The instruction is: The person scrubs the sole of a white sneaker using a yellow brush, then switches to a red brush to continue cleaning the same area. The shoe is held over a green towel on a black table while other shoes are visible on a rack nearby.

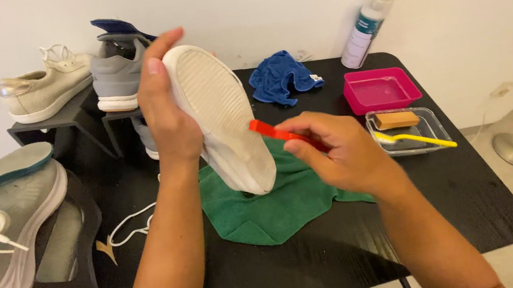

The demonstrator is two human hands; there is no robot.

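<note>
shoe's upper hidden behind its sole, red tool's end inside right hand, left-edge sneakers cropped

Shoe-cleaning workspace, shoe racks, spray can

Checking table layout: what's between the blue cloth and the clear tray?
The pink tray sits between the blue cloth and the clear tray on the black table, shown in the head view.

My one camera sits on my head, looking steeply down and forward at the black counter from close range, toward the white wall.
</note>
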